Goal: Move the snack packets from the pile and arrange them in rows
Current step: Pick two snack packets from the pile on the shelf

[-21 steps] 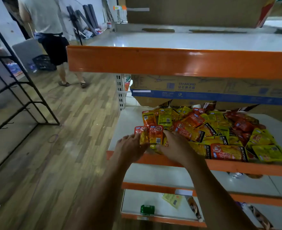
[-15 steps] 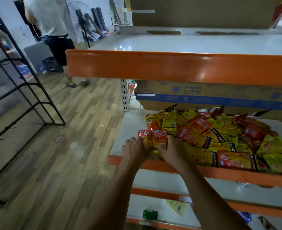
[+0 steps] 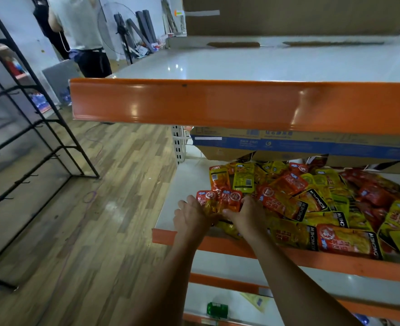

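A pile of red, orange and yellow snack packets [image 3: 312, 198] covers the middle white shelf [image 3: 170, 208] behind its orange front edge. At the pile's left end two small red packets [image 3: 220, 198] stand side by side. My left hand [image 3: 192, 217] presses against their left side, and my right hand [image 3: 248, 215] holds them from the right. Both hands close around this small bunch near the shelf's front left corner. What lies under my palms is hidden.
An orange-edged upper shelf [image 3: 241, 104] overhangs the pile. A cardboard box with a blue stripe [image 3: 288, 144] sits behind the packets. A green item [image 3: 216, 310] lies on the lower shelf. A black wire rack [image 3: 29, 137] stands left, and a person [image 3: 81, 34] stands beyond on the wooden floor.
My hands have stayed on the same red packets and pressed closer together around them. The camera has moved nearer and tilted down slightly.
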The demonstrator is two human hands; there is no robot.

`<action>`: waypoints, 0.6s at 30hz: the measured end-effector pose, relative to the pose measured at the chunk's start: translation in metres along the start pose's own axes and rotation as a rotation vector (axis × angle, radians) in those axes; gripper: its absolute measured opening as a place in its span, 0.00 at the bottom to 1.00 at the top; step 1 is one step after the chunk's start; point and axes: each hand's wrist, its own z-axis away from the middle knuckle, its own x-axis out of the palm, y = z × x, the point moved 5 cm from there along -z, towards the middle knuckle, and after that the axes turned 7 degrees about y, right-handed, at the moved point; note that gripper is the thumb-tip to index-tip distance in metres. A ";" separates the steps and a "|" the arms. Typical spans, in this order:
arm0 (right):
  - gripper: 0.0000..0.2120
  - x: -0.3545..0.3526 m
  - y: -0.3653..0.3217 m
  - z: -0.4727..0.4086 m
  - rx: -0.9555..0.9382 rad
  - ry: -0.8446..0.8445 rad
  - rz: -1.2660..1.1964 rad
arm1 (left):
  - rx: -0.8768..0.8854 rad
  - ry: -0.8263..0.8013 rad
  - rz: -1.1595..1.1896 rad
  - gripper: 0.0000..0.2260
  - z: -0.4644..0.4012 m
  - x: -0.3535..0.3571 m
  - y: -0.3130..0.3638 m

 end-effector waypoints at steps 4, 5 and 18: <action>0.22 -0.001 0.003 -0.005 0.096 -0.043 -0.154 | -0.064 -0.061 0.106 0.39 -0.005 0.002 -0.004; 0.22 -0.001 0.003 -0.006 0.113 -0.045 -0.185 | -0.082 -0.072 0.129 0.38 -0.006 0.002 -0.005; 0.12 -0.006 0.019 -0.006 0.310 -0.037 -0.694 | -0.239 -0.199 0.834 0.13 -0.001 -0.016 -0.015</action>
